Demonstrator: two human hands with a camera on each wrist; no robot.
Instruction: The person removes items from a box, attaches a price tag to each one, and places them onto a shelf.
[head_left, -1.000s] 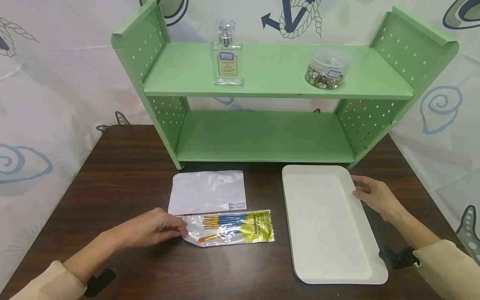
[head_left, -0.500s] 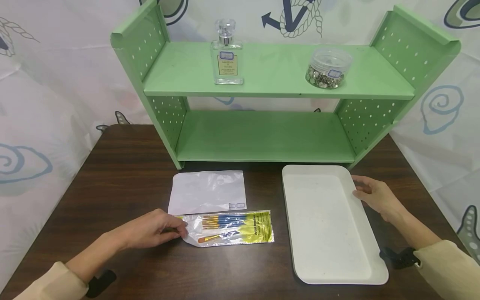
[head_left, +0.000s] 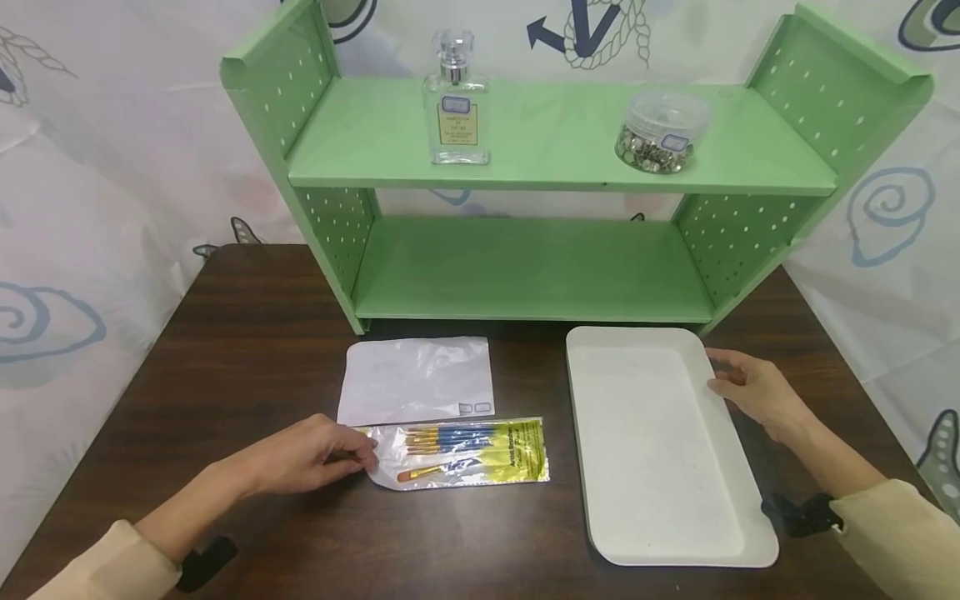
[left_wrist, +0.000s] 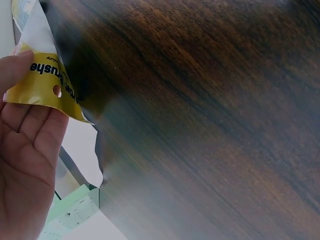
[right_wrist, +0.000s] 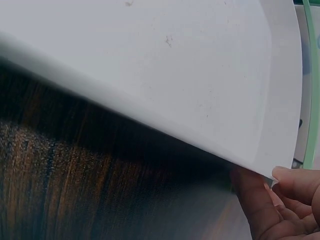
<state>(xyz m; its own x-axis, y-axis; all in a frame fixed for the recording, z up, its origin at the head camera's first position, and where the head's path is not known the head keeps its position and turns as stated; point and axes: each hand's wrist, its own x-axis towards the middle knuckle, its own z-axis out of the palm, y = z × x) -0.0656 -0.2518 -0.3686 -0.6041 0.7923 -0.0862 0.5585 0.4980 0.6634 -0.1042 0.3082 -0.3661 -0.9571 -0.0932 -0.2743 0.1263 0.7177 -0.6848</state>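
A clear plastic packet of artist paintbrushes (head_left: 450,454), with blue and gold handles and a yellow label, lies flat on the dark wood table. My left hand (head_left: 307,454) pinches its left end; in the left wrist view the thumb lies over the yellow end of the packet (left_wrist: 45,82) with the fingers beneath. To the right sits a shallow white tray (head_left: 667,450). My right hand (head_left: 757,392) holds the upper part of its right rim. The right wrist view has the thumb at the tray's edge (right_wrist: 200,75) and a finger under it.
A white plastic sleeve (head_left: 416,383) lies just behind the packet. At the back stands a green two-tier shelf (head_left: 532,271), bearing a glass perfume bottle (head_left: 457,121) and a clear lidded jar (head_left: 660,137) of small metal pieces. Printed cloth hangs behind.
The head view has shifted slightly, so the shelf and its contents appear a little higher. Both hands keep their holds on the packet and the tray.
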